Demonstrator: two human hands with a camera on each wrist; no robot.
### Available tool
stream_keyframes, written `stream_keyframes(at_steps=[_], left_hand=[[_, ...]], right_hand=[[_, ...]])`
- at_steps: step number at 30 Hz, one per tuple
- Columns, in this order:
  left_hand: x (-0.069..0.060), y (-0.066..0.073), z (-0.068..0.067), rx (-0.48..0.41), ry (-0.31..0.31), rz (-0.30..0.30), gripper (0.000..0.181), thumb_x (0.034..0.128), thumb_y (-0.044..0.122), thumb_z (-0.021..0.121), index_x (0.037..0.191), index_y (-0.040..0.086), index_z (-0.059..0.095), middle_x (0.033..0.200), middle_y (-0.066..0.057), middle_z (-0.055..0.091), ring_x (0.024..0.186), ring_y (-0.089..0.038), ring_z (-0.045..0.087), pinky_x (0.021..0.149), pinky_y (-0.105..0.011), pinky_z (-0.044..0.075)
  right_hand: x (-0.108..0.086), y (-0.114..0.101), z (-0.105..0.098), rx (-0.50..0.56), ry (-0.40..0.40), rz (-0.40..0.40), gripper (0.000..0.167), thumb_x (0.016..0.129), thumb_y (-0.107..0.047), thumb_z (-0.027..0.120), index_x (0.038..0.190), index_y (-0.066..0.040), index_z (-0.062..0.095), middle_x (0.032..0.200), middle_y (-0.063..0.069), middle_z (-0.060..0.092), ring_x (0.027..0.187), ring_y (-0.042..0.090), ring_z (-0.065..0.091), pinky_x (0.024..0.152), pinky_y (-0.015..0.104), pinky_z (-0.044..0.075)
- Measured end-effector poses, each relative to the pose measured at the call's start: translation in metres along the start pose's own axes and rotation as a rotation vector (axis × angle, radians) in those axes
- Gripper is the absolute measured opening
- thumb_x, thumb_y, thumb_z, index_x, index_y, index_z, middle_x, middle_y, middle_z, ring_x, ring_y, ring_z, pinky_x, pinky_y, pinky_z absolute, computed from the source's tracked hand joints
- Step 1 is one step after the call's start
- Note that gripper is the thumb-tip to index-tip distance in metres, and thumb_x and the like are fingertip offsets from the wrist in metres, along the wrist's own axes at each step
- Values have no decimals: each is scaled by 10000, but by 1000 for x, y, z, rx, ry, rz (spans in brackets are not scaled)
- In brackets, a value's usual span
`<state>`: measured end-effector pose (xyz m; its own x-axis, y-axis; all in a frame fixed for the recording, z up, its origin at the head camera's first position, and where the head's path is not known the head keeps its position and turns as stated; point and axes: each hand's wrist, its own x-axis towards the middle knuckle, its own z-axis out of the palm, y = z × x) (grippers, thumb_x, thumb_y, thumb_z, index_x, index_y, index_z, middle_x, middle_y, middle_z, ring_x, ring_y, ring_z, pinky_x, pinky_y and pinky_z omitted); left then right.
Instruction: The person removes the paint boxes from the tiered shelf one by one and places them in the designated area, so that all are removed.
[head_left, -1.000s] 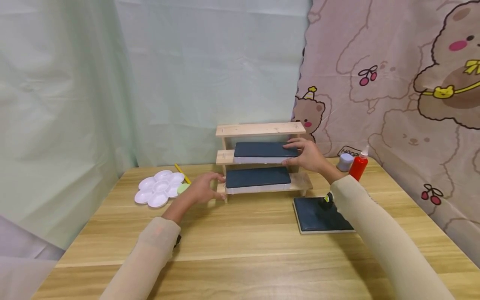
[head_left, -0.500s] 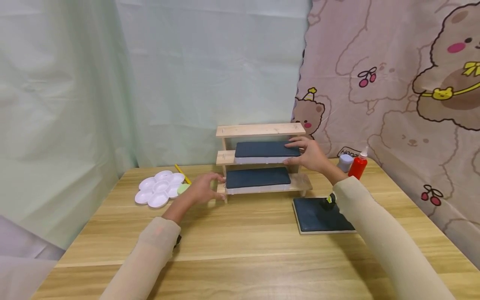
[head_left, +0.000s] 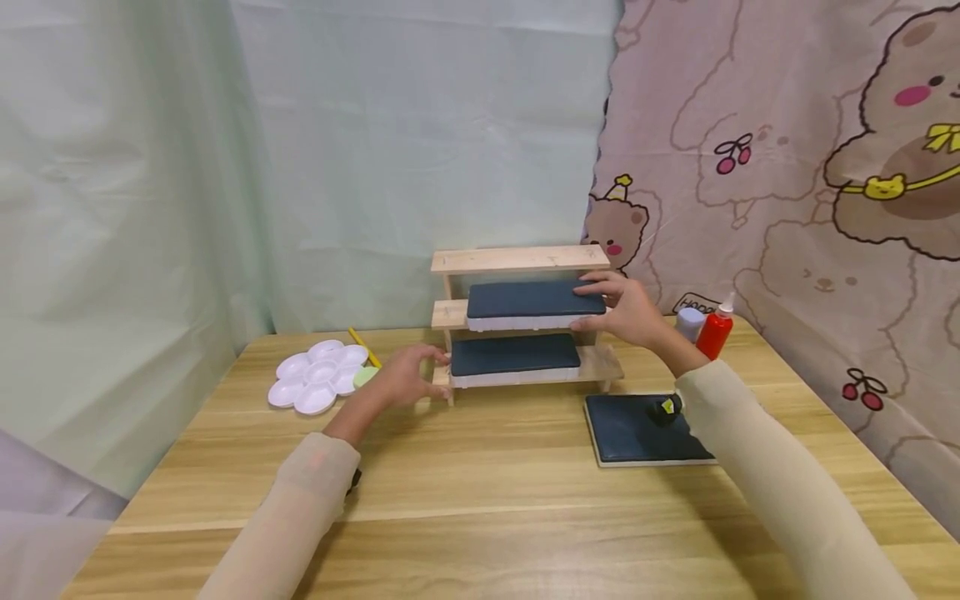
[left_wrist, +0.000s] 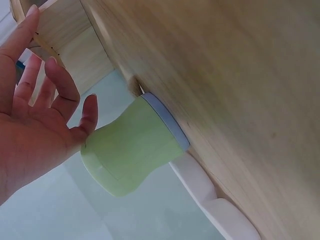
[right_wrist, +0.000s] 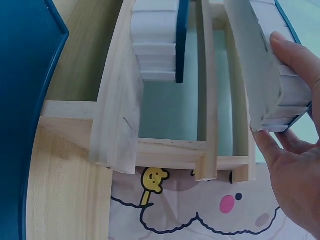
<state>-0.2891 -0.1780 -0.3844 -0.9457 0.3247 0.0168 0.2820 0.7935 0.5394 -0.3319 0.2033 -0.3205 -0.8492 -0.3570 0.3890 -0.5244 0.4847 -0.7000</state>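
to your left you have a white flower-shaped palette (head_left: 322, 373), with a yellow stick (head_left: 362, 343) and a green container (head_left: 364, 377) beside it; to your right, a red bottle (head_left: 714, 335) stands by a pale jar (head_left: 687, 323), before a bear-print curtain (head_left: 795, 142).

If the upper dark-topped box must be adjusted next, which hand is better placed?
The right hand, probably: it holds the right end of the upper dark-topped box. The left hand is lower, at the wooden rack's left end.
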Motion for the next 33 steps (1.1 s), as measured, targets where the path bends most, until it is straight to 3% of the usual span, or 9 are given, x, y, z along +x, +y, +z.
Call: stream_keyframes(at_steps=[7, 17, 33], left_hand=[[-1, -1, -1, 6, 0, -3, 526, 795, 249, 851, 1248, 92, 637, 1404, -140, 544, 1341, -372, 442, 1097, -528, 369], [-1, 1, -1, 7, -2, -12, 534, 795, 252, 851, 1258, 95, 633, 1417, -144, 534, 1350, -378, 431, 1106, -531, 357], [-1, -4, 0, 3, 3, 17, 538, 790, 261, 853, 1248, 80, 636, 1396, -147, 552, 1338, -392, 439, 1103, -535, 355]], right_hand=[[-8, -5, -3, 46, -11, -38, 541, 719, -161, 905, 1208, -38, 710, 1361, 65, 559, 1258, 254, 469, 1081, 525, 397], [-21, -13, -7, 97, -54, -36, 540, 741, -170, 891, 1223, -24, 696, 1375, 97, 548, 1304, 302, 437, 1091, 620, 320], [-46, -21, -8, 43, -87, -68, 490, 766, -163, 870, 1215, -50, 708, 1393, 84, 535, 1290, 306, 452, 1065, 570, 392]])
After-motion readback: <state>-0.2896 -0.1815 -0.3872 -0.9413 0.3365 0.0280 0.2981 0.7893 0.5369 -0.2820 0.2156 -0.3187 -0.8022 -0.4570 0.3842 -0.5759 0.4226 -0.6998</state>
